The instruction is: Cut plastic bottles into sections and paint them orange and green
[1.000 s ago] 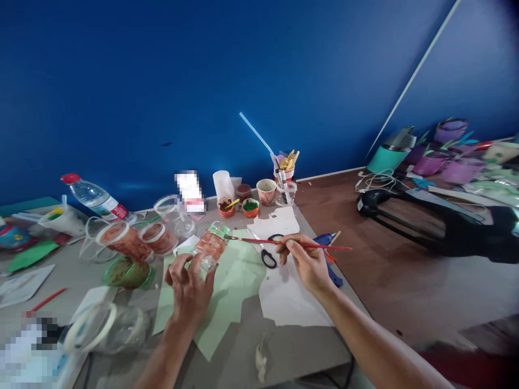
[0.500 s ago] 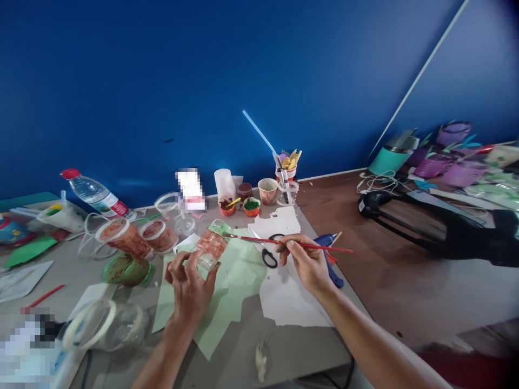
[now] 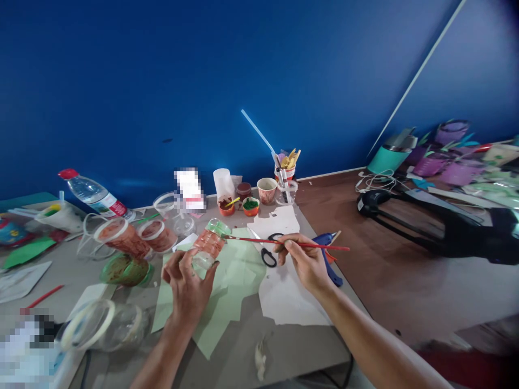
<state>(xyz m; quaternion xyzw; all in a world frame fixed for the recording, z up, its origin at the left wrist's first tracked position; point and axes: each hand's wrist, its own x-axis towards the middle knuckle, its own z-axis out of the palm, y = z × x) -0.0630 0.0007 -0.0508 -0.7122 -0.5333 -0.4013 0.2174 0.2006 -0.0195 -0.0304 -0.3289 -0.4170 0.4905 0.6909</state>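
Observation:
My left hand [image 3: 190,278] grips the lower end of a clear plastic bottle [image 3: 210,243], which is tilted over green paper [image 3: 227,286]. Reddish-brown paint covers the bottle's middle, and green paint its upper end. A thin red paintbrush [image 3: 259,239] is pinched between the fingers of my right hand [image 3: 302,256], its bristles touching the green band. Black-handled scissors [image 3: 268,257] lie beside my right hand on white paper [image 3: 290,302]. A blue glue gun [image 3: 333,273] is partly hidden behind that hand. Behind the bottle stand small cups of green paint [image 3: 251,205] and brown paint [image 3: 226,205].
Brown-painted cups [image 3: 124,236], a red-capped water bottle [image 3: 97,195] and a clear jar [image 3: 121,327] stand on the left. At the back, a cup of wooden cutlery [image 3: 287,167] holds a long straw. A black frame-like object [image 3: 438,229] and a teal tumbler [image 3: 389,160] occupy the right side.
The view has shifted very slightly. Both hands keep their holds, and the brush tip stays on the bottle's green area, with hardly any visible motion.

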